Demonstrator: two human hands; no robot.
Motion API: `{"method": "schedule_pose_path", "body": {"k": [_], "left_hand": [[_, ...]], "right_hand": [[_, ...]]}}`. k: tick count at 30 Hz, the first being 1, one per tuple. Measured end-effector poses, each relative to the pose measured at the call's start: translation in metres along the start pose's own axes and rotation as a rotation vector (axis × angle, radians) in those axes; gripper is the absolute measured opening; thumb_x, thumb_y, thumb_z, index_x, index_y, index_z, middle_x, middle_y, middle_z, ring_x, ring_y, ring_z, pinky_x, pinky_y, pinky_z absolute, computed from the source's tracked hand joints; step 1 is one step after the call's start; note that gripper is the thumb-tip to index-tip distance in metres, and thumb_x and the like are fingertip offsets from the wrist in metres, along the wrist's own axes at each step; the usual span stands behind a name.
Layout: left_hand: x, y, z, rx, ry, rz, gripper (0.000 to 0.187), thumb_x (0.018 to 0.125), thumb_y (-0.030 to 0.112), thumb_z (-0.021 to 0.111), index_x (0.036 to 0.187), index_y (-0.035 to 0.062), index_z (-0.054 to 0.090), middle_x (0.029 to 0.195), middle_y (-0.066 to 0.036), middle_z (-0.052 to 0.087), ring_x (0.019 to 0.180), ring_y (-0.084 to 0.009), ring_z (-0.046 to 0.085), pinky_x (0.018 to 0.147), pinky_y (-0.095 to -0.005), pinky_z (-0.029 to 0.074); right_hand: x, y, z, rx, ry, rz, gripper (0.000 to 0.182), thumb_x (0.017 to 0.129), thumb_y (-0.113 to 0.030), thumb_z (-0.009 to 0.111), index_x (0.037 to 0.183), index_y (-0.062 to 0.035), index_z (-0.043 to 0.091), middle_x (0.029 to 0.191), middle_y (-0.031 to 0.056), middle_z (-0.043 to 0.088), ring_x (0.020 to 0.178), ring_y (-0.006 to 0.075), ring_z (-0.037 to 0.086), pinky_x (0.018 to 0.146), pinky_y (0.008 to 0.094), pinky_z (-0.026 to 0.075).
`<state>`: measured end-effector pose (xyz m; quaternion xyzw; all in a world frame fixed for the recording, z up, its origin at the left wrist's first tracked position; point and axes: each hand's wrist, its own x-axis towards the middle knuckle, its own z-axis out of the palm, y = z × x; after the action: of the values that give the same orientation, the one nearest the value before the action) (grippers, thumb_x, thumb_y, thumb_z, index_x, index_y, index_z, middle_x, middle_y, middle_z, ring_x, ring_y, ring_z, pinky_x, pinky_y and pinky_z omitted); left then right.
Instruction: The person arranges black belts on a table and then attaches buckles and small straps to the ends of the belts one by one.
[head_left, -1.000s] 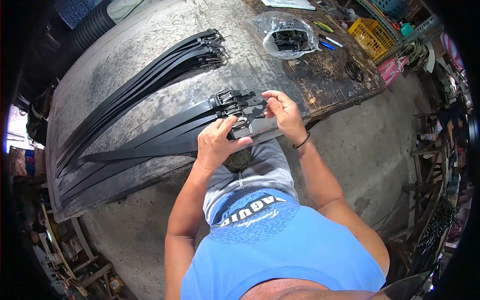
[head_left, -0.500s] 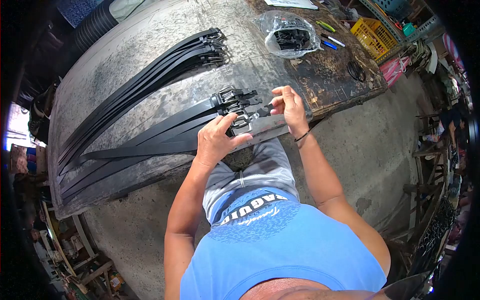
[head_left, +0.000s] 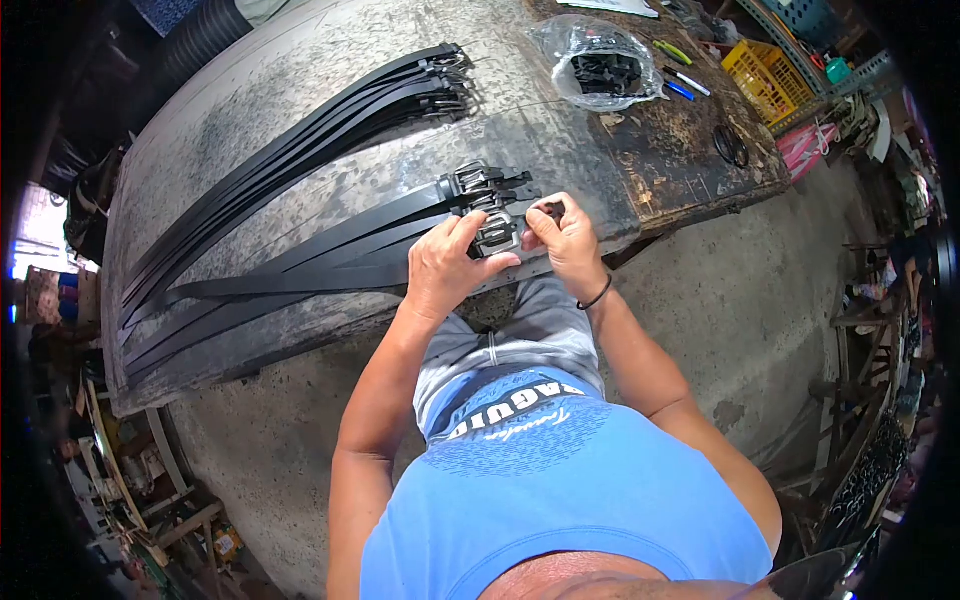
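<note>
Several black belts lie fanned across the table's near side, their metal buckles toward the right. My left hand is closed on the buckle end of the nearest belt, thumb and fingers on either side of the buckle. Just right of it, my right hand pinches a small black piece at the buckle's tip; the fingers partly hide it. A second bundle of black belts lies farther back, buckles also to the right.
An open clear plastic bag of black pieces sits on the worn wooden board. Beside it are pens, a green tool and a black loop. A yellow crate stands beyond the table's right edge.
My right hand has moved left and down toward the buckle, and its fingers have closed on the small black piece. The whole view has shifted slightly.
</note>
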<state>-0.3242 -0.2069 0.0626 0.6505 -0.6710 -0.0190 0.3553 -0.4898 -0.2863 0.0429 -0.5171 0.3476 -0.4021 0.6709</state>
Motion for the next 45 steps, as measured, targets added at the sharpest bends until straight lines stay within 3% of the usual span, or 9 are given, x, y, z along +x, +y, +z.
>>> {"method": "schedule_pose_path", "body": {"k": [8, 15, 20, 31, 34, 36, 38, 42, 45], "left_hand": [[0.002, -0.002, 0.002, 0.003, 0.1, 0.043, 0.06, 0.057, 0.047, 0.08, 0.097, 0.0069, 0.06, 0.079, -0.008, 0.062, 0.072, -0.0246, 0.064, 0.061, -0.0357, 0.051], [0.002, -0.004, 0.002, -0.047, 0.147, 0.083, 0.051, 0.055, 0.035, 0.08, 0.094, 0.0089, 0.058, 0.077, -0.005, 0.06, 0.074, -0.0251, 0.063, 0.064, -0.0361, 0.051], [-0.006, -0.015, -0.015, -0.066, 0.202, 0.052, 0.073, 0.052, 0.049, 0.08, 0.108, 0.008, 0.059, 0.079, -0.007, 0.057, 0.076, -0.0272, 0.062, 0.065, -0.0371, 0.05], [-0.055, -0.107, -0.031, 0.241, 0.19, 0.085, 0.056, 0.059, 0.055, 0.072, 0.099, 0.0174, 0.064, 0.07, -0.003, 0.051, 0.066, -0.0229, 0.059, 0.059, -0.0353, 0.049], [-0.056, -0.126, -0.044, 0.314, 0.106, 0.07, 0.055, 0.06, 0.057, 0.071, 0.098, 0.0179, 0.064, 0.074, -0.004, 0.056, 0.07, -0.0241, 0.06, 0.062, -0.0366, 0.049], [-0.061, -0.141, -0.062, 0.306, 0.154, 0.12, 0.054, 0.061, 0.057, 0.07, 0.099, 0.0188, 0.065, 0.078, -0.005, 0.06, 0.073, -0.0256, 0.061, 0.065, -0.0376, 0.05], [-0.063, -0.146, -0.093, 0.376, 0.034, 0.055, 0.048, 0.064, 0.052, 0.071, 0.1, 0.0195, 0.068, 0.076, -0.005, 0.061, 0.072, -0.0267, 0.061, 0.063, -0.0385, 0.05], [-0.075, -0.176, -0.126, 0.427, -0.028, -0.008, 0.052, 0.065, 0.05, 0.069, 0.102, 0.0144, 0.07, 0.068, -0.009, 0.054, 0.063, -0.0278, 0.052, 0.059, -0.039, 0.043], [-0.095, -0.194, -0.149, 0.557, -0.02, -0.019, 0.056, 0.067, 0.048, 0.069, 0.112, 0.0158, 0.066, 0.079, -0.006, 0.053, 0.079, -0.026, 0.053, 0.075, -0.0389, 0.041]], "right_hand": [[-0.001, -0.001, 0.013, 0.012, 0.033, -0.09, 0.009, 0.091, -0.013, 0.06, 0.091, -0.0051, 0.057, 0.073, 0.0018, 0.057, 0.065, 0.0086, 0.055, 0.058, 0.0235, 0.047], [-0.004, 0.025, 0.017, 0.265, -0.112, 0.05, 0.019, 0.093, -0.008, 0.056, 0.11, -0.0012, 0.056, 0.104, 0.0023, 0.059, 0.094, 0.0083, 0.057, 0.078, 0.0212, 0.046], [0.005, -0.002, 0.005, 0.076, 0.031, -0.104, 0.019, 0.092, -0.014, 0.06, 0.106, -0.0015, 0.061, 0.079, 0.0002, 0.061, 0.059, 0.004, 0.054, 0.054, 0.0198, 0.045], [0.061, -0.055, -0.186, 0.075, 0.422, -0.146, 0.027, 0.092, -0.023, 0.061, 0.11, -0.0035, 0.061, 0.067, -0.0062, 0.046, 0.056, 0.0027, 0.042, 0.049, 0.0195, 0.036], [0.065, -0.031, -0.187, 0.025, 0.348, -0.031, 0.022, 0.093, -0.022, 0.059, 0.107, -0.0051, 0.062, 0.068, -0.0063, 0.044, 0.057, 0.0038, 0.041, 0.051, 0.0204, 0.036], [0.045, -0.041, -0.139, 0.0, 0.007, -0.072, 0.014, 0.094, -0.02, 0.057, 0.099, -0.0075, 0.062, 0.068, -0.0059, 0.045, 0.057, 0.0049, 0.042, 0.053, 0.0209, 0.036], [0.032, -0.051, -0.072, 0.071, 0.215, 0.049, 0.004, 0.092, -0.014, 0.058, 0.092, -0.0102, 0.059, 0.074, -0.0046, 0.051, 0.064, 0.0052, 0.048, 0.055, 0.0236, 0.038], [0.037, -0.016, -0.049, 0.101, 0.138, 0.058, 0.017, 0.088, -0.019, 0.065, 0.098, -0.0061, 0.062, 0.077, 0.003, 0.063, 0.064, 0.0109, 0.059, 0.055, 0.0262, 0.048], [0.045, 0.007, -0.03, 0.058, 0.094, 0.137, 0.021, 0.086, -0.018, 0.066, 0.102, -0.0054, 0.061, 0.081, 0.009, 0.066, 0.057, 0.0105, 0.06, 0.052, 0.0258, 0.052]]}}
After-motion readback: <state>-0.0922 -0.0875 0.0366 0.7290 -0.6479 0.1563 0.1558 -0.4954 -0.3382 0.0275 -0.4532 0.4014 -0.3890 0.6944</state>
